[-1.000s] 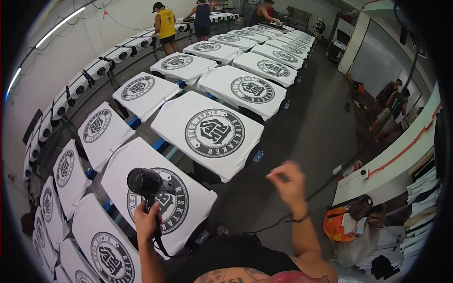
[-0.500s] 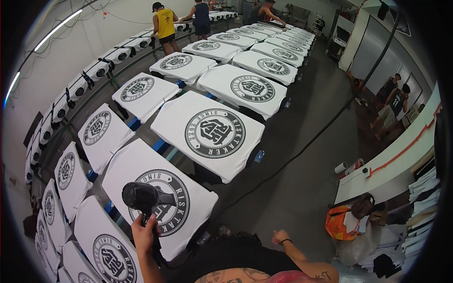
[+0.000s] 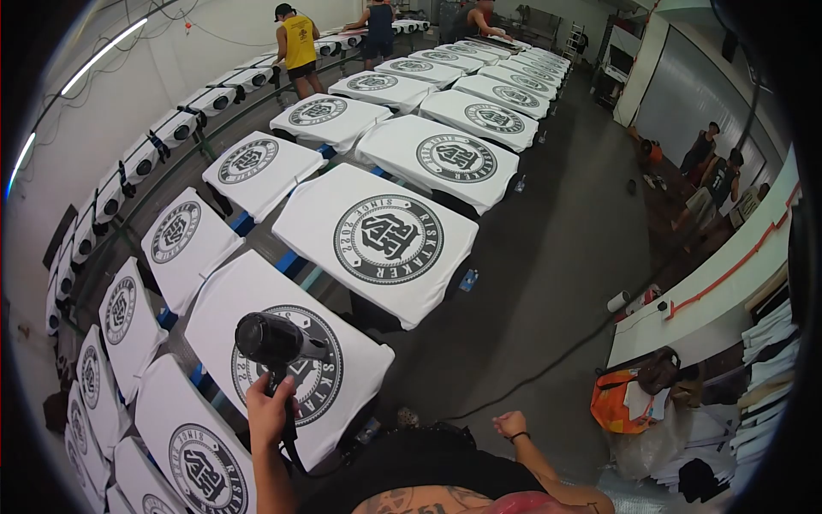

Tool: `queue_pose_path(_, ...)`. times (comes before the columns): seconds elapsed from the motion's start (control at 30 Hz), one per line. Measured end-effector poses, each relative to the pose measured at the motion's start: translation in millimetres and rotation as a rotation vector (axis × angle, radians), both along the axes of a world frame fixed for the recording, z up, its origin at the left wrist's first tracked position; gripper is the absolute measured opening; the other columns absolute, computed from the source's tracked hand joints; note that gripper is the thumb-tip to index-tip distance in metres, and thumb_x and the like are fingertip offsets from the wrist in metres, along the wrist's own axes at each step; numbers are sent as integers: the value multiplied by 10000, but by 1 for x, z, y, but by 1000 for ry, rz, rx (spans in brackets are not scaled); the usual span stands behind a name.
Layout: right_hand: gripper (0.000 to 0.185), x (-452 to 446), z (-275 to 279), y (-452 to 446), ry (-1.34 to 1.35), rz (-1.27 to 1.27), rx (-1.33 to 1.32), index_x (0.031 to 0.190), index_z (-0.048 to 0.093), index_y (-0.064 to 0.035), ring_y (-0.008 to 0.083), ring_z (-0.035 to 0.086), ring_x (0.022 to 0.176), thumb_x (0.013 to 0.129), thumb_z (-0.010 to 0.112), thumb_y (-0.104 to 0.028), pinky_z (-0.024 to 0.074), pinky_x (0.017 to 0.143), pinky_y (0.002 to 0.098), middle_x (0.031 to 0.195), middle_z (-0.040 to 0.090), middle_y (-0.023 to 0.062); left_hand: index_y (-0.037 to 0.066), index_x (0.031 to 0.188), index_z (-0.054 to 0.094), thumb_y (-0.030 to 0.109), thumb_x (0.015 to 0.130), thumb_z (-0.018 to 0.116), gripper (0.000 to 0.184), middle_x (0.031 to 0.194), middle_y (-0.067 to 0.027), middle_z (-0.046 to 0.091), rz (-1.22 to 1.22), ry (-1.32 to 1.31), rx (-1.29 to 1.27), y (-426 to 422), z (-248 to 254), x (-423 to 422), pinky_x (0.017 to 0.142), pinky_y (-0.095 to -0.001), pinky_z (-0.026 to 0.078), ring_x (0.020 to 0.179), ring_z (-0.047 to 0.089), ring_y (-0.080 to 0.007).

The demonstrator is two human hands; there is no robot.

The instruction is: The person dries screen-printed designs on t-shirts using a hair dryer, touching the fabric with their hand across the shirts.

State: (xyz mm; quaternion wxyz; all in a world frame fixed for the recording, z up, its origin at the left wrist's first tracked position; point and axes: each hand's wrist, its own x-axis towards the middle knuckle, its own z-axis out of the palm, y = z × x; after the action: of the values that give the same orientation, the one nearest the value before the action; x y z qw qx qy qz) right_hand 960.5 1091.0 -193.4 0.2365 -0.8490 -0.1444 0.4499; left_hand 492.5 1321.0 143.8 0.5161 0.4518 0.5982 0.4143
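Observation:
My left hand (image 3: 272, 404) is wrapped round the handle of a black hair dryer (image 3: 272, 337). The dryer hangs over the round dark print of a white shirt (image 3: 224, 295) stretched on a board, with its nozzle towards the right. Beyond that shirt lies another white shirt (image 3: 304, 210) with the same round print. Low at the right, beside my body, my right hand (image 3: 510, 423) has its fingers curled; whether it holds anything is too small to tell. A dark cord (image 3: 514, 390) runs across the floor behind it.
Rows of printed white shirts (image 3: 449, 163) stretch away ahead and to the left. A person in a yellow top (image 3: 300, 44) and others stand at the far tables. More people (image 3: 717, 182) are at the right. An orange bag (image 3: 613, 401) and hanging garments (image 3: 766, 360) are at the lower right.
My right hand has dropped from a raised position beside the shirts to low beside my body. The hair dryer has swung slightly left, then back right. The cord has shifted across the floor.

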Motion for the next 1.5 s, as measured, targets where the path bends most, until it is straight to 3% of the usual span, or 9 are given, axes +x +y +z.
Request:
queue_pose_path(0.2,137,-20,-61,26,137,43,298,975,676,-7,172,683,702,949,678,-141,581,602,333,831,686,47,-40,962,613,52,840,744,201,740,-73,647,-145,3,8,-6,10,5,515,-264,481,543,594,-130)
queue_pose_path(0.3,176,-38,-4,72,522,-96,103,1005,675,-19,154,666,691,996,633,-190,585,622,323,775,645,16,-67,1163,568,52,851,747,380,881,-78,679,-222,-282,-31,-16,9,6,634,-276,518,742,648,-133)
queue_pose_path(0.37,198,-49,-1,88,589,-202,99,1030,673,-22,141,632,669,1021,597,-204,582,650,327,719,586,-5,-45,1217,576,91,876,749,406,923,-80,687,-284,59,-165,-23,14,0,700,-284,529,770,645,-138)
queue_pose_path(0.5,229,-60,10,113,623,-284,246,1060,670,-19,146,594,653,1045,556,-216,574,724,356,702,560,-4,10,1158,659,83,805,800,388,980,-114,646,-364,375,395,-27,8,17,800,-370,494,862,619,-246)
queue_pose_path(0.67,223,-75,20,128,648,-264,239,1079,671,-8,139,606,687,1015,621,-216,564,695,319,738,590,5,56,980,647,231,605,970,524,843,-69,550,-239,576,390,-38,17,33,644,-316,509,743,602,-191)
queue_pose_path(0.97,180,-119,72,157,728,-75,396,969,692,-34,97,605,685,982,677,-213,503,604,237,752,606,-8,9,983,624,213,707,916,450,779,-85,628,-252,379,301,-29,-13,44,596,-310,503,612,595,-178)
queue_pose_path(1.03,211,-102,33,177,771,-108,544,970,685,-33,98,605,680,984,674,-243,498,597,238,745,607,-6,-10,968,605,221,760,882,416,716,-97,641,-294,524,254,-30,-7,56,573,-312,478,580,574,-163)
queue_pose_path(1.23,259,-90,16,191,717,-580,518,967,666,-24,155,651,688,1026,593,-265,589,649,350,738,639,20,-10,1045,567,206,800,855,436,789,-123,680,-335,312,275,-35,-21,66,646,-307,505,698,634,-154)
queue_pose_path(1.5,216,-68,-2,169,342,-387,510,936,695,-40,118,636,592,971,688,-253,572,573,279,709,653,13,-7,1213,576,161,840,806,469,965,-141,719,-433,247,115,-31,-17,60,808,-300,528,894,673,-157)
